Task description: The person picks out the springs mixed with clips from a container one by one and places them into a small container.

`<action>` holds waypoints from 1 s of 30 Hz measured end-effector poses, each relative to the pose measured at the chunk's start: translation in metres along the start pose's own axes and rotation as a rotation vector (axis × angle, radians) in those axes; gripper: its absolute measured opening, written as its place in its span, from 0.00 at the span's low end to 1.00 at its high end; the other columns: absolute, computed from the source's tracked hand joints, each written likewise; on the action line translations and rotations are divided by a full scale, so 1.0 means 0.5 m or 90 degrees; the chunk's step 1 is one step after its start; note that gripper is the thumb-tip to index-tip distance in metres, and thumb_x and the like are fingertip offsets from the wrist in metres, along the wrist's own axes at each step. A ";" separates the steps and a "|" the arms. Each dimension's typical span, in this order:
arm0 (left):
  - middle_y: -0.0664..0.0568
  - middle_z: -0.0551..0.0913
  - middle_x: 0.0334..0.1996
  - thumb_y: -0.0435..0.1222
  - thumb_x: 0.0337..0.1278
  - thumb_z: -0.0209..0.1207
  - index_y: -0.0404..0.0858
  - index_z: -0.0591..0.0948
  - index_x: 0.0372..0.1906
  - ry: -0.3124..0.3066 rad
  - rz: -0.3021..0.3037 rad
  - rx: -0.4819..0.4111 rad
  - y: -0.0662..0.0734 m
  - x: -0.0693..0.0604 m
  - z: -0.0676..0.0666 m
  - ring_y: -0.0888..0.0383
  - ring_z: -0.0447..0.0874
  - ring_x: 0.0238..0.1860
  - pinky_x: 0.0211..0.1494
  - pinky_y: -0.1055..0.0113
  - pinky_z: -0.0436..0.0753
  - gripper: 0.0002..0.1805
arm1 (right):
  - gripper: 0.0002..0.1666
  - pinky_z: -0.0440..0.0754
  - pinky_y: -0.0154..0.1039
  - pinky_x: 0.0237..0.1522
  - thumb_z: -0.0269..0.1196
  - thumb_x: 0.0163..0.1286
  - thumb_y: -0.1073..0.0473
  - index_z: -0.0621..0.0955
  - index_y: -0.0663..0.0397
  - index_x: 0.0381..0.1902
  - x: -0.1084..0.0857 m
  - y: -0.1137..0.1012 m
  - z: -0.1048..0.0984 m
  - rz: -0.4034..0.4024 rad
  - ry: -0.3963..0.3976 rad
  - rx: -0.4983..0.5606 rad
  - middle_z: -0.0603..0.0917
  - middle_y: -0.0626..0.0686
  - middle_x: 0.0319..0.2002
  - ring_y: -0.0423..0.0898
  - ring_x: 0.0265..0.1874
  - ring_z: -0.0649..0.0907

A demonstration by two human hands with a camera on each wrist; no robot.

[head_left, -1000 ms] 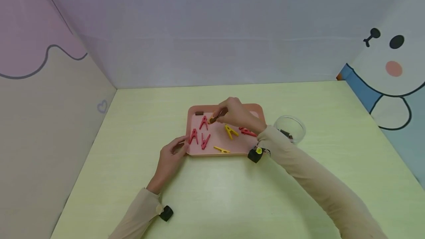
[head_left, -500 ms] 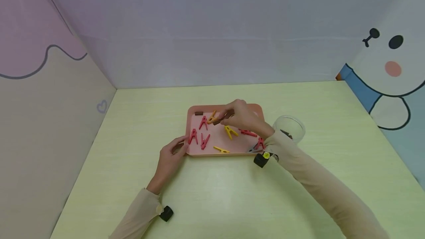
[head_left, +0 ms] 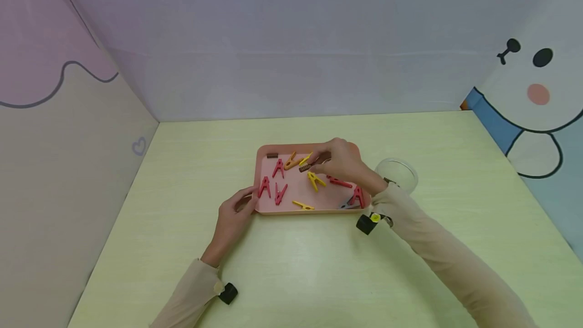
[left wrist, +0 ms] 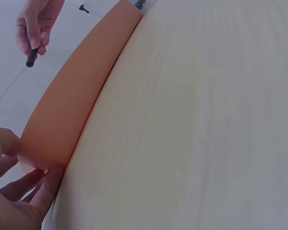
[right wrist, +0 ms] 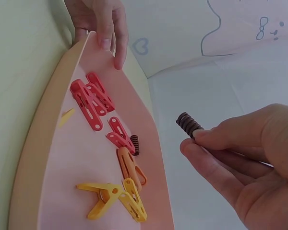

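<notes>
My right hand [head_left: 343, 161] pinches a dark brown ribbed cylinder [right wrist: 188, 123], like a short coil, between thumb and fingertips. It is held up over the pink tray [head_left: 291, 201]; in the left wrist view the cylinder [left wrist: 31, 58] points downward. My left hand [head_left: 234, 221] grips the tray's near left corner, with fingers on both sides of the rim. Inside the tray lie several red clothespins [head_left: 265, 187], several yellow clothespins [head_left: 315, 181], an orange clothespin [right wrist: 129, 167] and a grey clothespin [head_left: 348, 204]. Another brown ribbed cylinder [right wrist: 135, 144] rests near the far left corner.
To the right of the tray stands a clear round bowl [head_left: 401, 166], with small dark pieces [head_left: 389, 180] inside, partly hidden by my right sleeve. A pale wooden table [head_left: 291, 267] bears everything. Printed walls rise behind and at both sides.
My right hand has moved right, away from the orange clothespin, carrying the brown ribbed cylinder. A yellow clothespin beside the orange one and the grey one have come into view. The left hand stays put.
</notes>
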State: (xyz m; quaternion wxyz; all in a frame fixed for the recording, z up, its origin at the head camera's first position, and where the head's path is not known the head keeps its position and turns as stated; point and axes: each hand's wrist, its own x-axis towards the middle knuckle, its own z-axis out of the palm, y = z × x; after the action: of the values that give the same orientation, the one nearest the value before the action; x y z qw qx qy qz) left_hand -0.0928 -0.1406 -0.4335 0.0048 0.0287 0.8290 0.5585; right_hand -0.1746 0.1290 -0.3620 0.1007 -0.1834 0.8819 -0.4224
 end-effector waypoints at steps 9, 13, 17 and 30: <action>0.51 0.78 0.55 0.39 0.63 0.58 0.42 0.81 0.55 0.010 0.003 -0.009 -0.064 0.017 0.008 0.55 0.77 0.54 0.49 0.74 0.78 0.16 | 0.03 0.82 0.37 0.30 0.70 0.56 0.66 0.86 0.56 0.29 -0.017 0.028 0.001 -0.012 0.031 0.019 0.86 0.48 0.28 0.43 0.30 0.85; 0.50 0.79 0.55 0.39 0.63 0.59 0.42 0.81 0.54 0.011 0.014 -0.015 -0.065 0.017 0.008 0.53 0.78 0.54 0.49 0.73 0.79 0.16 | 0.04 0.83 0.37 0.32 0.68 0.56 0.70 0.86 0.59 0.30 -0.024 0.034 0.000 -0.030 0.030 0.068 0.86 0.50 0.30 0.43 0.30 0.85; 0.51 0.79 0.55 0.40 0.63 0.59 0.43 0.81 0.55 0.013 0.012 -0.009 -0.065 0.016 0.008 0.54 0.78 0.54 0.49 0.74 0.79 0.16 | 0.04 0.84 0.37 0.32 0.68 0.55 0.72 0.86 0.61 0.29 -0.032 0.036 -0.003 -0.036 0.030 0.103 0.86 0.54 0.32 0.45 0.31 0.85; 0.47 0.78 0.56 0.36 0.64 0.58 0.38 0.79 0.56 0.006 -0.021 -0.010 -0.060 0.016 0.007 0.50 0.77 0.55 0.48 0.77 0.78 0.17 | 0.04 0.83 0.37 0.33 0.68 0.56 0.70 0.86 0.58 0.30 -0.056 0.036 -0.023 -0.032 0.044 0.084 0.85 0.52 0.33 0.45 0.31 0.85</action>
State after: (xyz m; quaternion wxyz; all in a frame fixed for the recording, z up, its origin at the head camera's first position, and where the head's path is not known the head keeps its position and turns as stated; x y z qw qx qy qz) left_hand -0.1019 -0.1479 -0.4624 0.0102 0.0120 0.8248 0.5652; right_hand -0.1575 0.1591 -0.3683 0.0709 -0.1840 0.8503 -0.4879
